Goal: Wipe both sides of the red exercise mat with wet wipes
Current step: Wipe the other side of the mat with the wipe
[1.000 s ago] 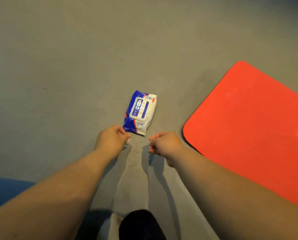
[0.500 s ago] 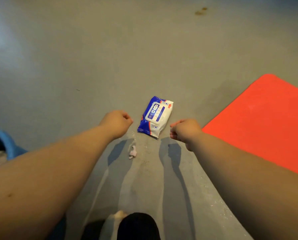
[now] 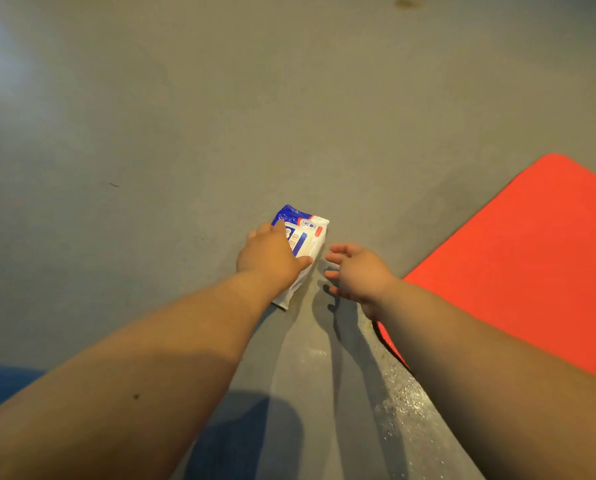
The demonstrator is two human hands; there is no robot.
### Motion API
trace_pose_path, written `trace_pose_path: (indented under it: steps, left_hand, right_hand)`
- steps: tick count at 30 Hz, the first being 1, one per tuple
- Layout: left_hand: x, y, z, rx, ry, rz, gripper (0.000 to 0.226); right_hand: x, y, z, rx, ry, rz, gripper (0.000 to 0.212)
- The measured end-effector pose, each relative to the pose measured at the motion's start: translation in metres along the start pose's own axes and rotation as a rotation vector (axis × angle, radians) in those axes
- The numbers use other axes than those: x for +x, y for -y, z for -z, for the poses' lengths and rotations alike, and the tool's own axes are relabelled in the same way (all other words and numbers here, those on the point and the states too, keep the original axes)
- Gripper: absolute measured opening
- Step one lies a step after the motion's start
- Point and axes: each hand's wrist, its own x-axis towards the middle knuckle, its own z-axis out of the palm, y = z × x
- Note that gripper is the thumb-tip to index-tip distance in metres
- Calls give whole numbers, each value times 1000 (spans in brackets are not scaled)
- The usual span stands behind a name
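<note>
Left hand (image 3: 270, 252), at the end of a bare forearm stretched forward and down, laid palm-down over the blue-and-white soft plastic pack of wet wipes (image 3: 307, 237), thumb along its right side and fingers over its left side; whether actually clamped round the pack or only resting on it, cannot tell. Right hand (image 3: 355, 271) just beside the pack, apart from it, fingers spread and slightly curled, holding nothing, its shadow falling on the grey smooth floor (image 3: 185, 116) beneath.

Pack lying flat on the floor, long axis running away from the person, far end with blue print and a small red mark showing past the fingers (label too small to read), near end peeking out below the wrist.

Red flat exercise mat (image 3: 532, 254) with rounded corner spread on the floor to the right, well clear of the pack, its near edge passing under the right forearm.
</note>
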Motion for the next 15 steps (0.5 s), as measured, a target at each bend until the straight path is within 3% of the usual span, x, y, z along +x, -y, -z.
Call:
trace_pose_path:
  steps: [5, 8, 10, 12, 15]
  left_hand:
    - [12, -1, -3, -42, -41, 74, 63]
    - [12, 0, -3, 127, -1, -26, 60]
    - [12, -2, 1, 220, -14, -97, 45]
    - [18, 4, 11, 92, -15, -70, 31]
    - [30, 33, 24, -399, 49, 104, 25]
  right_hand:
    - [17, -4, 1, 79, 58, 56, 45]
    - [31, -15, -10, 70, 99, 107, 53]
    - [37, -23, -17, 100, 65, 142, 51]
    - [41, -29, -20, 110, 48, 204, 42]
    - [41, -33, -17, 3, 38, 309, 39]
